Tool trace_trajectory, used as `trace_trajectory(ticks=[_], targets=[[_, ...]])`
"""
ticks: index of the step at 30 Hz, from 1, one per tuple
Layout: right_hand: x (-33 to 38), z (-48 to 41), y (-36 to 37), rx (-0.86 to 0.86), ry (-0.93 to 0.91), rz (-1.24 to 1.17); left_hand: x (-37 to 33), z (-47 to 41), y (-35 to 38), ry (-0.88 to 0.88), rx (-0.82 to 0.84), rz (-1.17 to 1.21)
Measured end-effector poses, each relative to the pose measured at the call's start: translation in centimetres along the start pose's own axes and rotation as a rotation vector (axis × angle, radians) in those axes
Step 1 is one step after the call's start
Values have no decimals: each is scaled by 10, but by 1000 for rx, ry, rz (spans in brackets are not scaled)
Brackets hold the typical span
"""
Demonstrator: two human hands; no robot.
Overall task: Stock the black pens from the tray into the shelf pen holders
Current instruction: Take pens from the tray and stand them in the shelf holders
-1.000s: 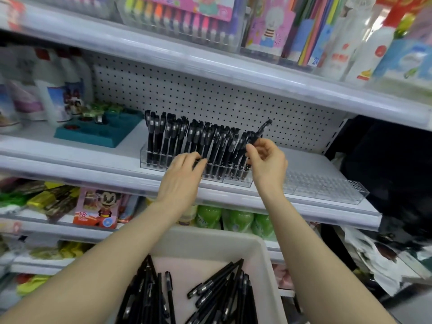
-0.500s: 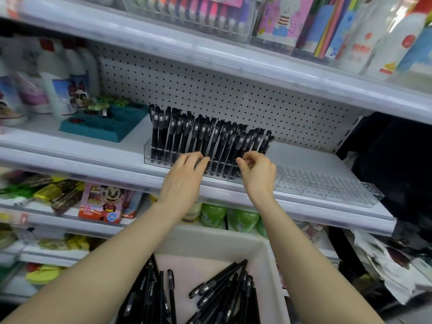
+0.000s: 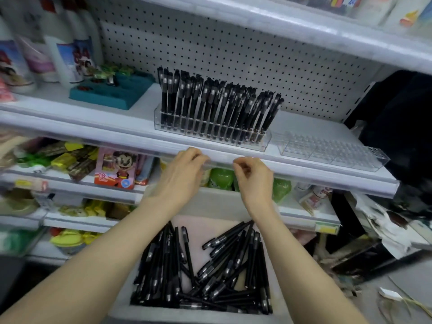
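Note:
Several black pens (image 3: 219, 106) stand upright in a clear pen holder (image 3: 265, 142) on the white shelf (image 3: 93, 122). To its right sits a second clear pen holder (image 3: 332, 152) with no pens in it. Below, a pale tray (image 3: 217, 202) holds a loose pile of black pens (image 3: 205, 272). My left hand (image 3: 181, 176) and my right hand (image 3: 253, 180) hover side by side in front of the shelf edge, above the tray's far rim. Both have loosely curled fingers and hold nothing.
A teal tray (image 3: 112, 92) and white bottles (image 3: 67, 47) stand on the shelf to the left. Packaged goods fill the lower shelves (image 3: 70, 160). A dark bag (image 3: 395, 118) hangs at the right. Pegboard (image 3: 233, 50) backs the shelf.
My right hand set its pen into the holder's right end. Both hands then drew back and down from the holder to the shelf edge. The view tilted downward.

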State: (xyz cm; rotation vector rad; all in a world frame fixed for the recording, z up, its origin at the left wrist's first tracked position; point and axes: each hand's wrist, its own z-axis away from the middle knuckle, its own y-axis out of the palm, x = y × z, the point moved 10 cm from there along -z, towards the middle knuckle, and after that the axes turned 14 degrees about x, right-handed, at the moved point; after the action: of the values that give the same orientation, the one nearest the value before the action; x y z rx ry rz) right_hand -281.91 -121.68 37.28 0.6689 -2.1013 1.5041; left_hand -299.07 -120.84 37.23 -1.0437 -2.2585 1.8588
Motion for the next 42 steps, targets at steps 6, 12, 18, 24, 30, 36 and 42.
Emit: trace_trajectory(ticks=[6, 12, 18, 24, 30, 36, 42], targets=[[-34, 67, 86, 415, 105, 118, 33, 55, 87, -148, 395, -51], [-56, 86, 119, 642, 152, 222, 52, 80, 131, -223, 569, -261], [-66, 81, 129, 679, 132, 219, 55, 73, 136, -231, 563, -290], [-74, 80, 138, 712, 132, 174, 55, 74, 136, -266, 545, -243], [-74, 80, 139, 696, 113, 163, 61, 76, 127, -373, 442, 59], [-68, 90, 133, 703, 205, -307, 61, 73, 104, -433, 268, 445], [-44, 89, 131, 698, 254, -737, 52, 49, 77, -375, 170, 615]])
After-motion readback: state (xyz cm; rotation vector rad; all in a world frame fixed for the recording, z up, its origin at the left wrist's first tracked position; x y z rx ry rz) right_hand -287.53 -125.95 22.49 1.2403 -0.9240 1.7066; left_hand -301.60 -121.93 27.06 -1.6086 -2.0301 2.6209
